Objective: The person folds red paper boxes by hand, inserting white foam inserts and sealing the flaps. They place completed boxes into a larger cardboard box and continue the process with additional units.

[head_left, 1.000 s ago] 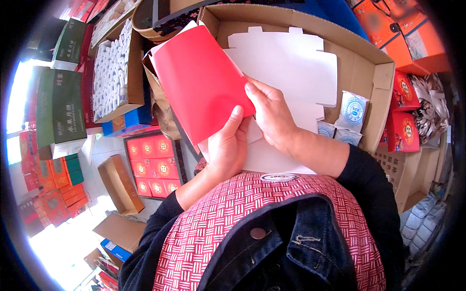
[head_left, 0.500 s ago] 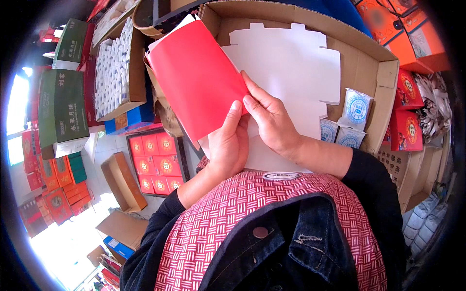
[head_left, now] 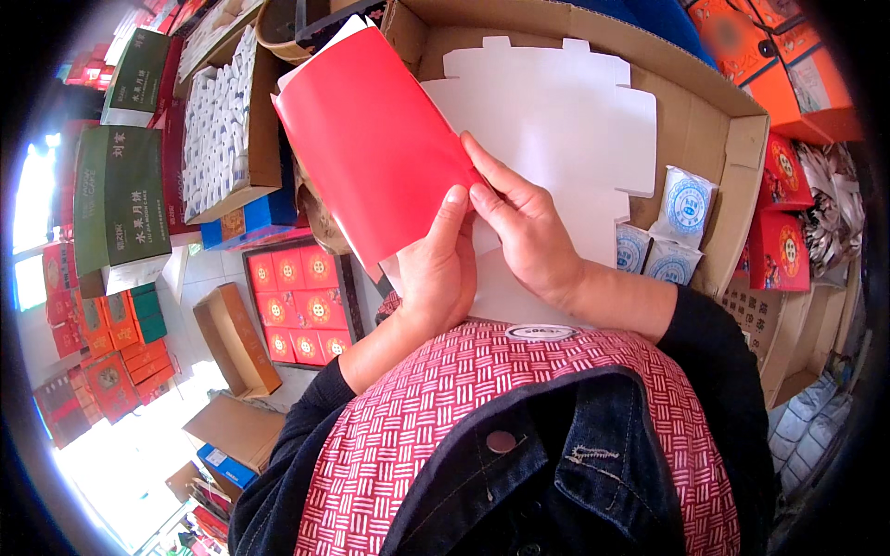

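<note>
Both hands hold a flat red cardboard box blank (head_left: 371, 148) with white edges showing at its top corner. My left hand (head_left: 434, 278) grips its lower edge, thumb on the red face and the other fingers hidden beneath. At the blank's right corner, my right hand (head_left: 528, 232) pinches the edge between thumb and fingers. Beneath and beyond it, a white die-cut box blank (head_left: 565, 120) with tabs lies in a large shallow cardboard box (head_left: 737, 176). Several white packets with round blue prints, one of them a sealed packet (head_left: 686, 204), rest right of the white blank.
At the left stand a carton of white-wrapped packets (head_left: 218, 130) and green boxes (head_left: 120, 195). Lower down are a dark tray of red boxes (head_left: 350, 278) and an open brown carton (head_left: 236, 343). Orange boxes (head_left: 797, 83) and red packs (head_left: 779, 250) stand at the right.
The whole scene shifts slightly in view. Both hands keep their hold on the red blank, which stays at almost the same tilt.
</note>
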`<act>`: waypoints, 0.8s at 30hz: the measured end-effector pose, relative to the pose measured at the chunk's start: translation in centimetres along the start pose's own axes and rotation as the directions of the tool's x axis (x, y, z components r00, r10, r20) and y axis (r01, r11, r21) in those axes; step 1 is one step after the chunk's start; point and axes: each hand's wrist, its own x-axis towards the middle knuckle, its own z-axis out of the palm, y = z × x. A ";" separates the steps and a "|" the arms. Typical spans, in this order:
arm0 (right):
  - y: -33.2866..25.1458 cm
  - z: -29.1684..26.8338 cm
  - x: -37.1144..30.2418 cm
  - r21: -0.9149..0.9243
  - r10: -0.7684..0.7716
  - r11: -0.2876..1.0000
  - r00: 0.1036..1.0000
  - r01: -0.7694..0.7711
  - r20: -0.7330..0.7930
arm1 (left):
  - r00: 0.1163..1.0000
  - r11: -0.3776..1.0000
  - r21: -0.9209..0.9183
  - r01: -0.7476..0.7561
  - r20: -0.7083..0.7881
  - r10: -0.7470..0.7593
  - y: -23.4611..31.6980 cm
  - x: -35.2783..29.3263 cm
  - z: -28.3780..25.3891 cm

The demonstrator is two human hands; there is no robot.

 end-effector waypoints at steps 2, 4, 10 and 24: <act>-0.4 -0.2 0.2 0.158 0.091 0.983 0.996 -0.089 -0.008 | 1.000 1.000 -0.001 -0.020 0.019 0.020 0.2 0.1 0.4; -0.3 -0.1 0.0 0.156 0.058 0.986 0.998 -0.056 -0.010 | 0.999 1.000 0.004 -0.025 0.026 0.025 0.3 0.1 0.5; -1.1 0.1 -0.5 0.080 -0.006 0.997 0.999 0.002 0.046 | 0.999 1.000 0.015 -0.017 0.031 0.017 0.0 -0.1 0.3; -0.4 0.1 -0.8 -0.176 -0.139 0.973 0.987 0.152 0.080 | 0.997 0.999 -0.007 0.032 0.067 -0.031 -0.3 0.1 -0.4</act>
